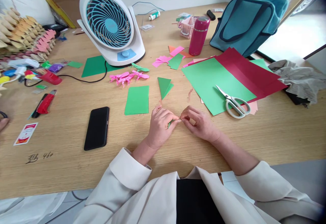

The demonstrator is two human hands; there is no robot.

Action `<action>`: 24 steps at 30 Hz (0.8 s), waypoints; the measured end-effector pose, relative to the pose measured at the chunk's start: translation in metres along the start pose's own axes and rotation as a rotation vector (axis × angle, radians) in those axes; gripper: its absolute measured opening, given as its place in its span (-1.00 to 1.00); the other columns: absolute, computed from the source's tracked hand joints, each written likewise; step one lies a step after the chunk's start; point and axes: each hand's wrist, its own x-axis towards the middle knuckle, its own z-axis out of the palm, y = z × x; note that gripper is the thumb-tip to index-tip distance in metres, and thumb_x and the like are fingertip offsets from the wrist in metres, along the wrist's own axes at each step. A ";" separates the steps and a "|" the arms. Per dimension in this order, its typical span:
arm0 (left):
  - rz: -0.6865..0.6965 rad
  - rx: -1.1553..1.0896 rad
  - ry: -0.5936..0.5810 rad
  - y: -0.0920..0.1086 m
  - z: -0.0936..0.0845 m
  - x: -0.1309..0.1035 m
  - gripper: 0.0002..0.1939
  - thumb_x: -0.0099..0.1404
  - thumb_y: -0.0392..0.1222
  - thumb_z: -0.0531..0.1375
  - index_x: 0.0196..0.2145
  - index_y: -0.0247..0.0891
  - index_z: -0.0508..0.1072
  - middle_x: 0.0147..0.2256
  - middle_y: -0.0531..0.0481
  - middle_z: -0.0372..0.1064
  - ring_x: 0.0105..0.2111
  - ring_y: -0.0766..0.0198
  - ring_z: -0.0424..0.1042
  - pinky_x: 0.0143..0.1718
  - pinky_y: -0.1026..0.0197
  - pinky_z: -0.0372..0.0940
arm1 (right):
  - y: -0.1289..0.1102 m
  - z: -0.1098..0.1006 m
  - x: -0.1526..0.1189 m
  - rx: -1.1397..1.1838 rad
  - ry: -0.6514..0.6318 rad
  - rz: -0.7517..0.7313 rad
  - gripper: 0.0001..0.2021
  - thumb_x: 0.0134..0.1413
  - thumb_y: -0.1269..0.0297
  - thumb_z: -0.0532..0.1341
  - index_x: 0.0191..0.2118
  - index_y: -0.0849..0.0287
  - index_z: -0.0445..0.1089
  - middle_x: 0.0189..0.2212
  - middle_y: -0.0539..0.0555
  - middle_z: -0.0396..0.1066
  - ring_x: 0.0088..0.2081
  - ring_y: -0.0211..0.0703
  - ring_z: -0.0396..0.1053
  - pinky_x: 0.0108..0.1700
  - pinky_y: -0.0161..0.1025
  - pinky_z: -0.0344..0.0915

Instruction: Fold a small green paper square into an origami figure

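My left hand (162,126) is closed around a small green paper piece (170,123), most of which its fingers hide. My right hand (200,123) pinches at the end of the same piece, its fingertips meeting those of my left hand. Just beyond lies a folded green paper triangle (164,87). A stack of green paper rectangles (137,100) is to its left. Pink folded paper figures (128,78) and a green one (139,67) lie farther back. White-handled scissors (233,103) rest on a large green sheet (214,81) at the right.
A phone (96,128) lies left of my hands. Behind stand a fan (112,27) with a black cable, a pink bottle (199,35) and a blue bag (247,23). Red sheets (252,72) lie at right. Another person's hand (3,123) shows at the left edge.
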 end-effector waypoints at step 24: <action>-0.337 -0.639 0.095 0.004 0.004 0.003 -0.88 0.27 -0.18 0.32 -0.40 -0.26 0.54 -0.38 0.00 0.49 -0.33 0.29 0.46 -0.23 0.23 0.34 | -0.003 0.009 0.002 0.119 -0.040 0.152 -0.86 0.28 0.21 0.18 -0.23 0.16 0.37 -0.34 0.05 0.31 -0.40 -0.24 0.27 -0.36 -0.25 0.24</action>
